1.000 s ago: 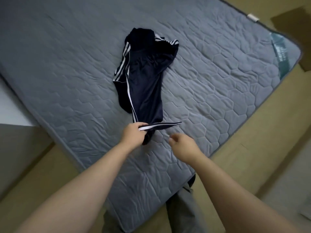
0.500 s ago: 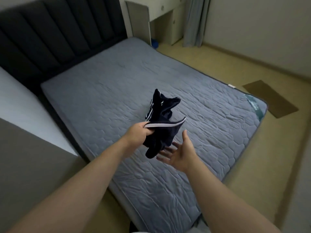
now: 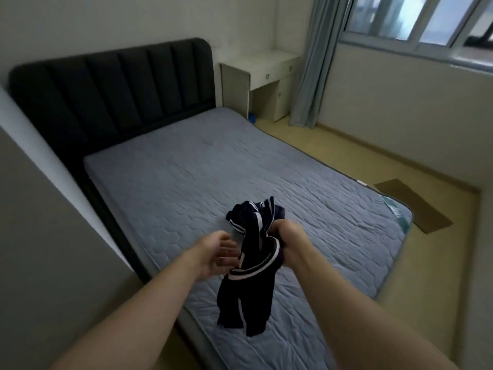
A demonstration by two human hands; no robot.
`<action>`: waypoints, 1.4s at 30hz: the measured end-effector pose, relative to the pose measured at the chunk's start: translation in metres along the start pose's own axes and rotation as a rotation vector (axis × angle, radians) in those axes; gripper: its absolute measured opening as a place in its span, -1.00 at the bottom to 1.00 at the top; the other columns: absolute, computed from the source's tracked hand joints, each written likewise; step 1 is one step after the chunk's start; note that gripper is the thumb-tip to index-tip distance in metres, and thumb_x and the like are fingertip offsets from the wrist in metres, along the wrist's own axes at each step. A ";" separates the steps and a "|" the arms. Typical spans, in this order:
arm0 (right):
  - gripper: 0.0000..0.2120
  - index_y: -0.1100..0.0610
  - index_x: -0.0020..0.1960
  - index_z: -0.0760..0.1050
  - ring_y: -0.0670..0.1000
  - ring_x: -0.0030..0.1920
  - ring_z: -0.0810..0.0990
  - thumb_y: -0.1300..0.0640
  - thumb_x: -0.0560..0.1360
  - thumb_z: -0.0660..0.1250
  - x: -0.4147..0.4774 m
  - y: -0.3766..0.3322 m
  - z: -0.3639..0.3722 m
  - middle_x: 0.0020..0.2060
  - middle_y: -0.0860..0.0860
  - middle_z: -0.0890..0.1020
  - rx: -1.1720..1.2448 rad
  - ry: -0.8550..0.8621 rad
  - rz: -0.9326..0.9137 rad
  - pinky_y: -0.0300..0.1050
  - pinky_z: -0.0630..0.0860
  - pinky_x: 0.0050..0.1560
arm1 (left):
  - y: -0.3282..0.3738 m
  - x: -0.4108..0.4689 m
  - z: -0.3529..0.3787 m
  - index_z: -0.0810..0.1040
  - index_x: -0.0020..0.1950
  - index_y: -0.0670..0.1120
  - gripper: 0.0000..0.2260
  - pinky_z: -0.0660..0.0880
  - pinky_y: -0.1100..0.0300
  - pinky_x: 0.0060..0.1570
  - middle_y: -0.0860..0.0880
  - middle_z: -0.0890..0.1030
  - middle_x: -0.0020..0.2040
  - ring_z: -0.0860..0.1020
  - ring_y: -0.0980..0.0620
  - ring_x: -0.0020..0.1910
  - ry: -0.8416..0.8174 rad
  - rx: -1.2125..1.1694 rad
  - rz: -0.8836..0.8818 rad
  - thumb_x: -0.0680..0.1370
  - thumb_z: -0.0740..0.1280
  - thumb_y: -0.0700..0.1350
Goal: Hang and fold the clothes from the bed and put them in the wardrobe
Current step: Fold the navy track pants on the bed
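Firmly, the dark white-striped garment (image 3: pixel 248 292) is gripped in the curled right hand (image 3: pixel 292 237), while the left hand (image 3: pixel 216 252) is held open with relaxed fingers just beside the cloth, which is hung bunched over the near part of the grey bed (image 3: pixel 186 177), before its dark headboard (image 3: pixel 112 86).

Ahead of you a grey quilted bed (image 3: pixel 213 169) meets a dark padded headboard (image 3: pixel 120 86) against a pale wall (image 3: pixel 133 20). To its right you have a white desk (image 3: pixel 266 73) in the corner, a grey curtain (image 3: pixel 312 62) beside it and a window (image 3: pixel 426 17) letting in dim daylight. Your floor (image 3: pixel 373 161) is tan, with a brown mat (image 3: pixel 413 205) lying near the bed's foot corner.
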State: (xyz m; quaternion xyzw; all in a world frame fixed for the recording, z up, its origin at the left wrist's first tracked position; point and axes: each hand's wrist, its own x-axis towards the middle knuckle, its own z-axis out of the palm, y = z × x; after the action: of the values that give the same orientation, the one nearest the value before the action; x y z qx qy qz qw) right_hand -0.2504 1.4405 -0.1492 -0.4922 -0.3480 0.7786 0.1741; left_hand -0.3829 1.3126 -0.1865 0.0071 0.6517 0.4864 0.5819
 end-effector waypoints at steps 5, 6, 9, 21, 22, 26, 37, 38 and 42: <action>-0.50 0.14 -0.06 0.66 0.15 -0.35 0.63 0.53 0.26 0.11 -0.042 -0.044 0.026 -0.31 0.17 0.64 -0.032 -0.303 -0.256 -0.03 0.56 -0.33 | 0.010 0.017 0.008 0.60 0.20 -0.26 -0.19 0.53 -0.05 0.10 -0.24 0.66 0.07 0.64 -0.20 0.05 -0.353 -0.451 -0.154 0.50 0.15 0.48; -0.49 0.12 -0.09 0.68 0.16 -0.31 0.65 0.53 0.24 0.11 -0.050 -0.051 0.027 -0.28 0.17 0.66 -0.040 -0.375 -0.286 -0.01 0.59 -0.29 | 0.015 0.017 0.013 0.57 0.32 -0.20 -0.22 0.48 -0.11 0.25 -0.24 0.63 0.23 0.60 -0.23 0.21 -0.368 -0.454 -0.102 0.54 0.10 0.46; -0.53 0.21 -0.08 0.63 0.24 -0.20 0.64 0.59 0.25 0.13 -0.067 -0.061 0.017 -0.20 0.22 0.64 -0.090 -0.554 -0.347 0.13 0.59 -0.10 | 0.035 0.008 0.030 0.55 0.32 -0.23 -0.37 0.44 -0.07 0.34 -0.29 0.61 0.25 0.61 -0.23 0.22 -0.344 -0.517 0.012 0.65 0.07 0.28; -0.46 0.15 0.33 0.57 0.26 0.29 0.53 0.18 0.34 0.39 -0.081 -0.044 -0.045 0.24 0.28 0.52 -0.372 -0.537 -0.117 0.19 0.43 0.34 | 0.150 -0.080 0.076 0.45 -0.61 -0.12 -0.54 0.42 0.34 -0.53 -0.05 0.42 -0.58 0.45 0.02 -0.63 -0.355 -0.367 0.483 0.50 0.10 -0.26; -0.44 0.14 0.37 0.54 0.25 0.32 0.50 0.02 0.40 0.43 -0.078 -0.046 -0.043 0.27 0.26 0.50 -0.253 -0.535 -0.115 0.21 0.38 0.38 | 0.151 -0.097 0.079 0.55 -0.52 -0.14 -0.62 0.45 0.33 -0.49 -0.04 0.49 -0.53 0.50 0.02 -0.57 -0.454 -0.333 0.529 0.47 0.15 -0.24; -0.33 0.18 0.40 0.50 0.32 0.36 0.49 -0.30 0.52 0.31 -0.074 -0.064 -0.023 0.36 0.26 0.52 0.248 -0.604 -0.155 0.34 0.27 0.46 | 0.138 -0.132 0.073 0.74 -0.10 -0.12 -0.80 0.59 0.20 -0.18 -0.07 0.70 -0.18 0.69 -0.02 -0.18 -0.700 -0.075 0.582 0.50 0.37 -0.04; -0.67 0.15 0.09 0.61 0.09 0.00 0.65 -0.06 0.60 0.21 -0.079 -0.074 0.005 0.03 0.15 0.64 0.188 -0.531 -0.409 -0.05 0.60 0.01 | 0.113 -0.101 0.021 0.60 0.12 -0.12 -0.59 0.67 -0.04 -0.01 -0.10 0.70 0.00 0.68 -0.07 -0.04 0.090 0.522 0.573 0.52 0.42 0.21; -0.70 0.16 0.11 0.57 0.08 -0.05 0.64 -0.03 0.62 0.21 -0.082 -0.077 0.008 0.02 0.15 0.62 0.180 -0.503 -0.430 -0.09 0.59 -0.06 | 0.114 -0.096 0.018 0.56 0.15 -0.12 -0.59 0.66 -0.06 0.00 -0.10 0.67 0.06 0.66 -0.06 -0.01 0.204 0.502 0.666 0.49 0.48 0.15; -0.54 0.19 0.25 0.56 0.14 0.04 0.67 -0.15 0.57 0.30 -0.098 -0.087 0.017 0.15 0.20 0.65 0.169 -0.477 -0.425 -0.02 0.63 -0.04 | 0.121 -0.088 0.007 0.31 0.46 0.24 -0.14 0.56 0.08 0.16 0.18 0.41 0.31 0.48 0.14 0.19 0.137 0.625 0.929 0.24 0.64 0.09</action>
State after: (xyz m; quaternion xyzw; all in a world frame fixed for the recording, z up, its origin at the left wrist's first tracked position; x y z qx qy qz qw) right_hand -0.2276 1.4348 -0.0195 -0.1964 -0.4080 0.8443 0.2866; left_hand -0.4165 1.3304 -0.0416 0.4340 0.7294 0.4746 0.2331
